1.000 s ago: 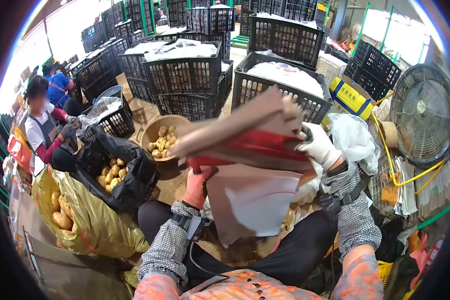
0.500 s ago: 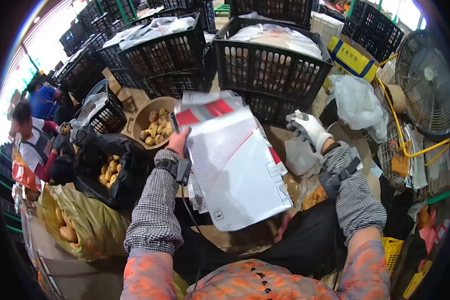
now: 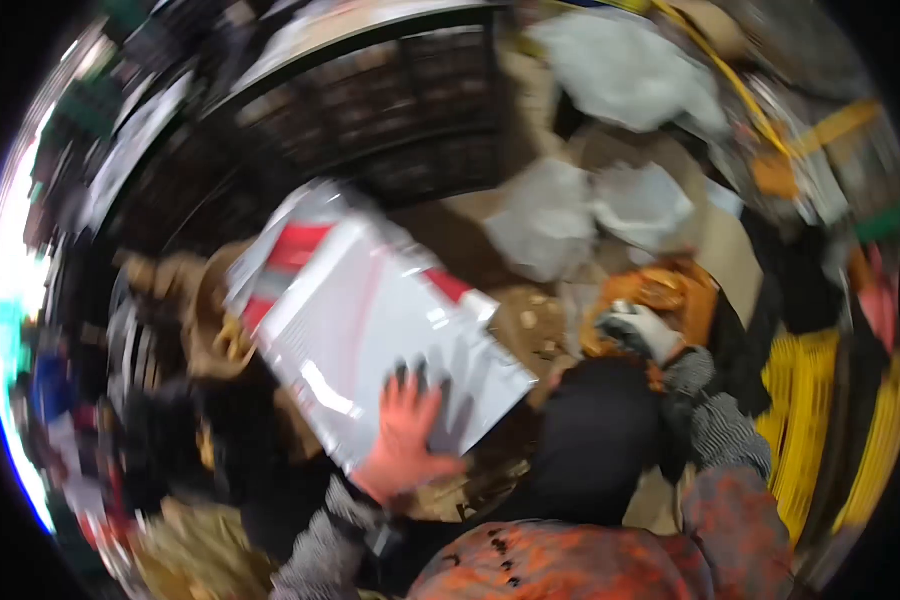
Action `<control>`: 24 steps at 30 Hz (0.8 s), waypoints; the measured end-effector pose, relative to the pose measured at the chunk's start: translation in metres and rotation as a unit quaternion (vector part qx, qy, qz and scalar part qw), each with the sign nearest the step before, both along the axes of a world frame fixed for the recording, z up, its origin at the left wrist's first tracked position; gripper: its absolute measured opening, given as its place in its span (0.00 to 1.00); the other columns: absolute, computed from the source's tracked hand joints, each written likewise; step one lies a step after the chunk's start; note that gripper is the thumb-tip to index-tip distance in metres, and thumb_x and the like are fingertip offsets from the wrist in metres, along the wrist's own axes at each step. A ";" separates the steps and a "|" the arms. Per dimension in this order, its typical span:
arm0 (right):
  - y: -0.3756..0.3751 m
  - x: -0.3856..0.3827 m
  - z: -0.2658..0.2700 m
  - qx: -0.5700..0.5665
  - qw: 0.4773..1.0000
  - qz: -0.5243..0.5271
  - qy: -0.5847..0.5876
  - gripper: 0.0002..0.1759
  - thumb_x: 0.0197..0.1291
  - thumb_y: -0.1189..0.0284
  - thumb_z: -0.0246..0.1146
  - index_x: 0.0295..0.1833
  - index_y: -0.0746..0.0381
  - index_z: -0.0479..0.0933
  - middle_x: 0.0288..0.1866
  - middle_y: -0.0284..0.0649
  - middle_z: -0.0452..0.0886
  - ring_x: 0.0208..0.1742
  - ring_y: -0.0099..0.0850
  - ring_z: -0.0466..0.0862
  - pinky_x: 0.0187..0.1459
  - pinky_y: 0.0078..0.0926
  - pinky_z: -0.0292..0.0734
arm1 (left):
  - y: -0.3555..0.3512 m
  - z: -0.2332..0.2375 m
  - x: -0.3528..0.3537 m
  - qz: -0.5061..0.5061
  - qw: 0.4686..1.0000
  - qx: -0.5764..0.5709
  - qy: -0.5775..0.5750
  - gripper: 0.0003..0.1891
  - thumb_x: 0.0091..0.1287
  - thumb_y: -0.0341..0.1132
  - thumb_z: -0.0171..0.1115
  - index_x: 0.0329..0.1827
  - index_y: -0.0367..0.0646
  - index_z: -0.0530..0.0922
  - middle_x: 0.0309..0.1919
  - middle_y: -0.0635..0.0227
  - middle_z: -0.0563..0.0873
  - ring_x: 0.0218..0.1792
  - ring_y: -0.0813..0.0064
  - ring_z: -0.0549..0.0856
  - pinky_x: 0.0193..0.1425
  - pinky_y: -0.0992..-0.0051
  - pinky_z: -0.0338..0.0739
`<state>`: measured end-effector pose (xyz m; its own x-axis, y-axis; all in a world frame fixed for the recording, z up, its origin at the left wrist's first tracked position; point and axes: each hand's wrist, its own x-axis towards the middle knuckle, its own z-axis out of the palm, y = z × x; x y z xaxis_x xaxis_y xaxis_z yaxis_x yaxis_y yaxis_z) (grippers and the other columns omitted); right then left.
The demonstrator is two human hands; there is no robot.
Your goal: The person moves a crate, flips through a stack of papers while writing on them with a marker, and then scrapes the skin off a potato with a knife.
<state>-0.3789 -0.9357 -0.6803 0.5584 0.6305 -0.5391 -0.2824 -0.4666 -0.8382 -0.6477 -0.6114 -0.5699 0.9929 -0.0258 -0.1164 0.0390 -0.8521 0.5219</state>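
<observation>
A white printed carton [image 3: 370, 300] with red stripes lies tilted in front of me, its top glossy as if under clear plastic. Flat on its near part rests my left hand [image 3: 406, 440], in a pinkish-orange glove with dark fingertips, fingers spread. My right hand [image 3: 642, 332], in a white glove with dark fingers, is at an orange plastic bag [image 3: 675, 290] to the right of the carton. Motion blur hides whether its fingers grip the bag.
A large black crate [image 3: 370, 110] stands ahead. Clear plastic bags [image 3: 630, 70] lie at the upper right, and yellow plastic baskets [image 3: 805, 420] at the right. A round tan basket [image 3: 210, 310] with potatoes sits left of the carton. Another person [image 3: 65, 440] is at far left.
My view has swung right and down. My left hand has gone from gripping the white printed carton's edge to lying flat on it. My right hand has moved down to the orange bag.
</observation>
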 end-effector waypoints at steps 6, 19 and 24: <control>-0.075 0.000 -0.044 -0.033 0.931 -0.361 0.026 0.13 0.59 0.65 0.66 0.43 0.64 0.79 0.29 0.34 0.80 0.26 0.23 0.76 0.27 0.24 0.71 | -0.025 -0.044 0.013 -0.036 0.984 0.148 0.089 0.34 0.49 0.41 0.70 0.61 0.40 0.71 0.67 0.42 0.61 0.65 0.28 0.56 0.70 0.39 0.48; -0.203 0.167 -0.102 -0.631 0.708 -0.155 -0.275 0.32 0.58 0.56 0.61 0.66 0.55 0.66 0.62 0.46 0.71 0.58 0.40 0.78 0.56 0.39 0.75 | -0.017 -0.066 0.033 -0.061 0.950 0.264 0.159 0.37 0.61 0.53 0.61 0.65 0.31 0.67 0.68 0.33 0.61 0.66 0.22 0.55 0.68 0.35 0.52; -0.232 0.202 -0.114 -0.632 0.672 -0.127 -0.365 0.18 0.65 0.58 0.53 0.56 0.54 0.71 0.50 0.44 0.78 0.51 0.41 0.81 0.51 0.40 0.76 | -0.012 -0.070 0.028 -0.060 0.949 0.254 0.176 0.40 0.59 0.52 0.64 0.68 0.33 0.63 0.69 0.34 0.58 0.67 0.23 0.52 0.68 0.34 0.51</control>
<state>-0.1772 -1.1676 -0.7947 0.9679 -0.2389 -0.0774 -0.2167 -0.9504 0.2233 -0.6197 -0.6234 -0.6402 0.8837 0.0117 -0.4679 0.0217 -0.9996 0.0161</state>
